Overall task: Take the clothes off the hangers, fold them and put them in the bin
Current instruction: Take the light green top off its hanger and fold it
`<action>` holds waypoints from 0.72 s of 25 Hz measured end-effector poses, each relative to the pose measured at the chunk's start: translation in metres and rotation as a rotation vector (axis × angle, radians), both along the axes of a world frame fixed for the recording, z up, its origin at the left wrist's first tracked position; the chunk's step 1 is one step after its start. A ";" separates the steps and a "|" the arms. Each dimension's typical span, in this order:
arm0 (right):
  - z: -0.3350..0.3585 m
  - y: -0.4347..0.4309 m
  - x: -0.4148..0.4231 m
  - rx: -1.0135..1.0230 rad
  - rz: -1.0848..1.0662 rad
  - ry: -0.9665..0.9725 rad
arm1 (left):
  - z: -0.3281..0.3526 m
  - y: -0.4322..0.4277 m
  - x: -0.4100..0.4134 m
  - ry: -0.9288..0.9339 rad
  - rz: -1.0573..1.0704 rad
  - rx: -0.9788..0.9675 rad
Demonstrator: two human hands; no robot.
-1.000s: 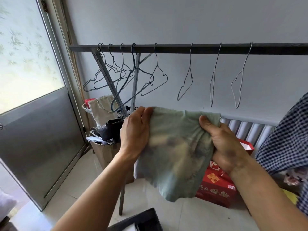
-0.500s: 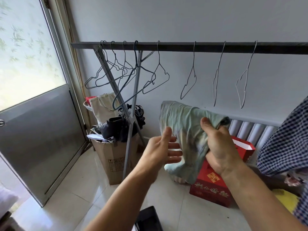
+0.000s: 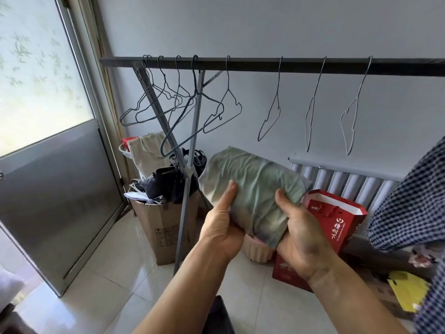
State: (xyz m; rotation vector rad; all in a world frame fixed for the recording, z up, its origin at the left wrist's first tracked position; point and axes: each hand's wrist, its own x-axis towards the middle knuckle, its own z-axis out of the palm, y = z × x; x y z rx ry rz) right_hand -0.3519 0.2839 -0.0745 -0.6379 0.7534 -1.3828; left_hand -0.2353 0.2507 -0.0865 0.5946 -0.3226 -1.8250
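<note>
Green garment (image 3: 255, 186), folded into a bundle, is held in mid-air below the rail (image 3: 265, 66) of bare wire hangers (image 3: 269, 116). The left grip (image 3: 222, 227) clasps its left edge, thumb on top. The right grip (image 3: 301, 235) clasps its lower right end (fingers hidden beneath).

A: You face a pale grey wall (image 3: 265, 25); a dark rack bar (image 3: 260, 65) runs in front of it, and a ribbed radiator (image 3: 346, 183) stands low at your right.
B: At your left, daylight comes through a frosted window (image 3: 36, 68) with leaf pattern, above a grey metal door panel (image 3: 55, 184).
A: Under you, the floor (image 3: 108, 292) is glossy white tiles.
</note>
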 end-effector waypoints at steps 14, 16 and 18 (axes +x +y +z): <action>-0.031 -0.025 -0.021 0.014 -0.244 0.644 | -0.004 0.002 0.006 0.057 0.301 -0.068; -0.038 -0.025 -0.020 0.168 0.110 0.551 | -0.005 0.007 0.009 0.060 0.275 -0.092; -0.044 -0.024 -0.017 0.234 0.349 0.269 | -0.006 0.013 0.013 0.029 0.253 -0.111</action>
